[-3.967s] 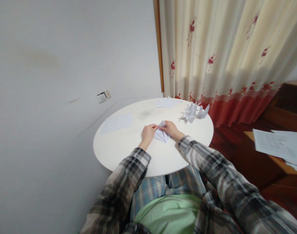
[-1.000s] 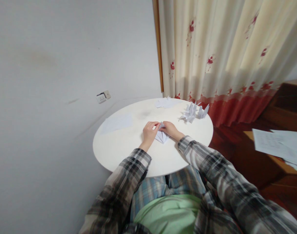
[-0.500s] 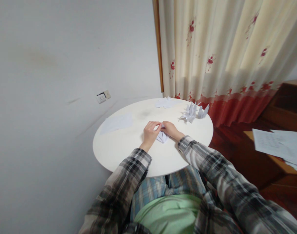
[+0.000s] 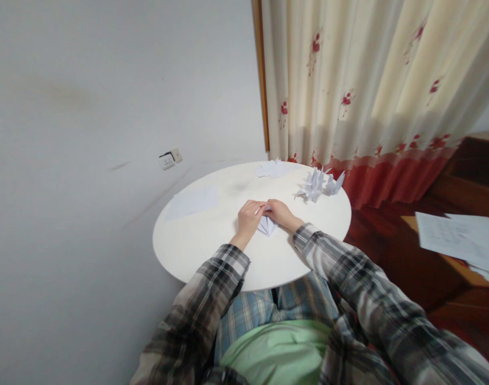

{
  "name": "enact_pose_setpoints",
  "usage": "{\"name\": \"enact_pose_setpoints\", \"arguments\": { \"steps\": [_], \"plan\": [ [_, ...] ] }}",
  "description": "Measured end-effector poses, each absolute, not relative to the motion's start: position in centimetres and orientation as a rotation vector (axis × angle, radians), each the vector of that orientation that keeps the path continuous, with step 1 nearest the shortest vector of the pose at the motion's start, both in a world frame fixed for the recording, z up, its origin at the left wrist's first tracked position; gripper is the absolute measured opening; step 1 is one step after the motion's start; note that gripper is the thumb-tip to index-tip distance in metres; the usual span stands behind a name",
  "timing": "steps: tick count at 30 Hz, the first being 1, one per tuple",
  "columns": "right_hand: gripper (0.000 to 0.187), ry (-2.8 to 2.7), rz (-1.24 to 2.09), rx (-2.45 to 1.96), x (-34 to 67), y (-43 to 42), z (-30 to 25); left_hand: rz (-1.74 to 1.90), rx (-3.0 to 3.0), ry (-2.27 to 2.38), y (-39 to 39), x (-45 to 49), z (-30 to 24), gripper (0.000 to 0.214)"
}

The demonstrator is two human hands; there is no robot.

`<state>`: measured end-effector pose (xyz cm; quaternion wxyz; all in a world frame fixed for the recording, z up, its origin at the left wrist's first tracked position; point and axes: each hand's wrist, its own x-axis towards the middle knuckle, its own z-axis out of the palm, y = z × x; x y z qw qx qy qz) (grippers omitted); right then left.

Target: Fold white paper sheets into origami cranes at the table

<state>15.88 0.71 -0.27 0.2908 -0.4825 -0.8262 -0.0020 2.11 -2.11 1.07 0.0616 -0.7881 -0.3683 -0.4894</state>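
A folded piece of white paper [image 4: 267,226] lies on the round white table [image 4: 196,243], its creased, pointed near end showing below my fingers. My left hand [image 4: 249,218] is closed on its far part from the left, thumb and fingertips pinched together. From the right, my right hand [image 4: 281,212] pinches the same far part, and the fingertips of both hands meet there. The fingers hide the paper's far end. Beyond my right hand stands a cluster of folded white paper cranes [image 4: 313,185], with another folded paper piece [image 4: 334,184] beside it.
Flat white sheets [image 4: 194,202] lie at the table's left, and more paper [image 4: 270,169] at its far edge. A wall with a socket [image 4: 166,161] rises on the left, a curtain [image 4: 348,107] behind. Printed papers [image 4: 456,232] rest on wooden furniture at right.
My left hand has shifted slightly right, and its fingertips have closed in against those of my right hand over the paper. Everything else stays in place.
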Motion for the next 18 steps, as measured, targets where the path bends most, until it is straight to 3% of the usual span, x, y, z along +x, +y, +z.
{"name": "enact_pose_setpoints", "arguments": {
  "steps": [18],
  "plan": [
    [0.020, -2.207, 0.044, -1.241, 15.83, 0.90, -0.44, -1.567, -2.328, -1.207, -1.99, 2.01, 1.11, 0.019]
  ]
}}
